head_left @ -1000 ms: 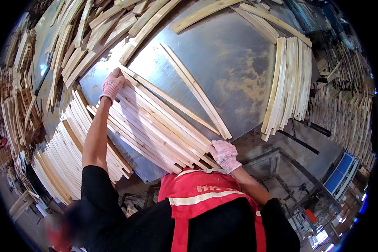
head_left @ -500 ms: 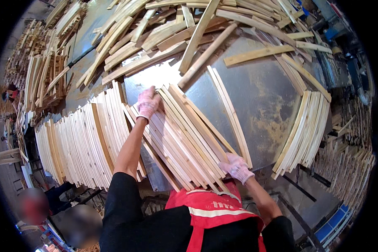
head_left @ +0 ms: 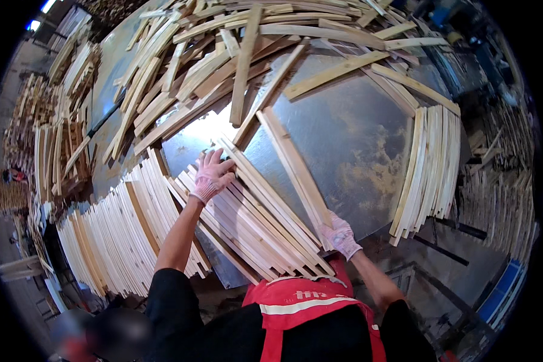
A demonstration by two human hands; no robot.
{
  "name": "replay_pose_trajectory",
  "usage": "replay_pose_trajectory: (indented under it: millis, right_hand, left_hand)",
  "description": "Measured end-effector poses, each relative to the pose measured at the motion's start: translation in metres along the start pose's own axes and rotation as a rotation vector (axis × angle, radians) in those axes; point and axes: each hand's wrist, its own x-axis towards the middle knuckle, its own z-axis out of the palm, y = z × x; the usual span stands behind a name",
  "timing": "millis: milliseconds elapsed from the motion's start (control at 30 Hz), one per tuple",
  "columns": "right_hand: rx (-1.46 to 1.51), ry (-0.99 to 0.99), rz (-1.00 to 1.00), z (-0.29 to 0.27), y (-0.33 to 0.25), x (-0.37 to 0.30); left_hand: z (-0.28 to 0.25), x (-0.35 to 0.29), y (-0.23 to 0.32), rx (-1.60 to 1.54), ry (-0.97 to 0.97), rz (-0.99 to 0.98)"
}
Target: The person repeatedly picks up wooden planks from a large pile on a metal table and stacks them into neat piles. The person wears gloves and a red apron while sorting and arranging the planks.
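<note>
A group of pale wooden slats [head_left: 247,223] lies side by side and slanted on the metal table in front of me. My left hand [head_left: 210,177], in a pinkish work glove, is over the far ends of these slats with its fingers spread. My right hand [head_left: 342,235], gloved alike, is closed around the near end of a wooden slat [head_left: 298,175] to the right of the group. A gap shows bare metal between that slat and the group. At least one thinner strip seems to lie right against the held slat; my fingers partly hide their near ends.
To the left is a long row of upright-edged slats [head_left: 114,226]. A smaller stack of slats [head_left: 428,169] lies at the table's right edge. Loose boards [head_left: 205,72] are heaped across the far side of the metal table [head_left: 350,139]. Blurred people are at lower left.
My right hand has drawn a slat away from the group to the right, beside the strips lying there. My left hand's fingers have spread. The whole view has shifted somewhat.
</note>
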Motion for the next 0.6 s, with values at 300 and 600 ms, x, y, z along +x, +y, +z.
replay_pose_trajectory:
  millis: [300,600]
  right_hand:
    - [-0.133,-0.249,0.024,-0.041,-0.069,-0.021]
    - [-0.001,-0.015,-0.466,-0.002,-0.107,-0.041]
  left_hand:
    - [0.013,-0.055,0.129,-1.714,0.529,-0.291]
    - [-0.096,0.05,0.175,-1.788,0.915,-0.278]
